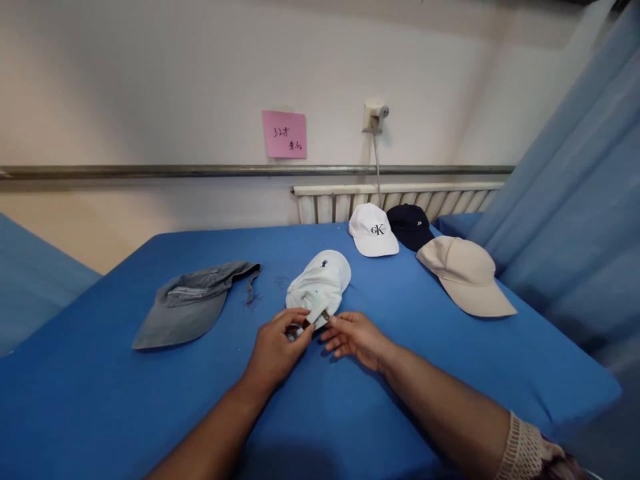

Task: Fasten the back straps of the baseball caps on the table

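A pale, nearly white baseball cap (320, 280) with a small dark emblem lies mid-table, its back strap (317, 309) towards me. My left hand (278, 347) pinches the strap's left side between thumb and fingers. At the metal buckle (325, 314) on the right, my right hand (356, 339) grips with thumb and forefinger, its other fingers loosely curled. Part of the cap's rear opening is hidden behind my left fingers. To the left rests a grey cap (187, 303), its loose strap trailing towards the middle.
On the blue-covered table (200, 413) sit a white cap (374, 230) with black letters, a navy cap (410, 225) and a beige cap (465, 273). Behind are a radiator (340, 203), a metal rail (200, 171), a pink note (285, 135) and a plugged socket (373, 118). A blue curtain (575, 153) hangs right.
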Demonstrator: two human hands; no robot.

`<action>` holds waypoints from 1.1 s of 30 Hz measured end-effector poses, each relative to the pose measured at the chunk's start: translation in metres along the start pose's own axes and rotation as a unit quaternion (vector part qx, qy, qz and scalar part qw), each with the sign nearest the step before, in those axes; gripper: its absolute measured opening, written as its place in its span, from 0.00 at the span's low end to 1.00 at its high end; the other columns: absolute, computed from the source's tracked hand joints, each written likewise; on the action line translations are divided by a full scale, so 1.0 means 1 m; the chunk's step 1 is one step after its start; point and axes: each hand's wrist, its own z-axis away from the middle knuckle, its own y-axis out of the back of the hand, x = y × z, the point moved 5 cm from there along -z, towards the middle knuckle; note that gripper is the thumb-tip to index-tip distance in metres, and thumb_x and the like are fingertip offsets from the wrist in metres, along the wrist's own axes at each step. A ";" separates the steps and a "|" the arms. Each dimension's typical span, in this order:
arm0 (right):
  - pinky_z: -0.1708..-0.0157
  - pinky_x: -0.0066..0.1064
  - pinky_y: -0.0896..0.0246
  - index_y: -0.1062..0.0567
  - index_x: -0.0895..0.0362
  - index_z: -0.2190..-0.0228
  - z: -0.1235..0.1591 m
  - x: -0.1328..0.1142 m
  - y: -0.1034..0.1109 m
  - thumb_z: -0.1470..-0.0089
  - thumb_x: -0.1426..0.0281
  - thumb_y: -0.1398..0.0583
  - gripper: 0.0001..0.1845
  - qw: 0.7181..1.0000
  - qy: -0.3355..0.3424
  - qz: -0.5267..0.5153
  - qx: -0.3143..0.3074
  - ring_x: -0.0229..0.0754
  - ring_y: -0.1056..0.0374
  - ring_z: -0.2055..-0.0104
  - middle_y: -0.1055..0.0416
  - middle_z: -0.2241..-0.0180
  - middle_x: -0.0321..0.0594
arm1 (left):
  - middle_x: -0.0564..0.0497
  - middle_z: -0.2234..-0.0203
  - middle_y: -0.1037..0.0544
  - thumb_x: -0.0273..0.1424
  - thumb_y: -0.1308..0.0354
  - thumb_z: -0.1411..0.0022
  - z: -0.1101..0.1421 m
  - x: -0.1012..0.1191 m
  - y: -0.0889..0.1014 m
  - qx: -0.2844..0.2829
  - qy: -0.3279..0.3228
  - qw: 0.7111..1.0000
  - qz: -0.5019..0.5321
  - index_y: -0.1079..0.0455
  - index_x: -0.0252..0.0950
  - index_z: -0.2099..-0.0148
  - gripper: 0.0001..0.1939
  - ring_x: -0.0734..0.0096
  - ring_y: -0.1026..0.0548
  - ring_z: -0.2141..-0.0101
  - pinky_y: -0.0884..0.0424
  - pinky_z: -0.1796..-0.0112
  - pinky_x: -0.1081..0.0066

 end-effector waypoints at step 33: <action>0.70 0.27 0.36 0.23 0.60 0.60 0.001 -0.003 -0.008 0.59 0.62 0.28 0.24 0.996 0.051 -0.066 -0.040 0.35 0.30 0.71 0.25 0.66 0.40 | 0.46 0.56 0.21 0.38 0.41 0.42 0.001 -0.004 -0.012 -0.062 0.041 0.989 0.125 0.26 0.37 0.64 0.10 0.62 0.23 0.56 0.27 0.54 0.60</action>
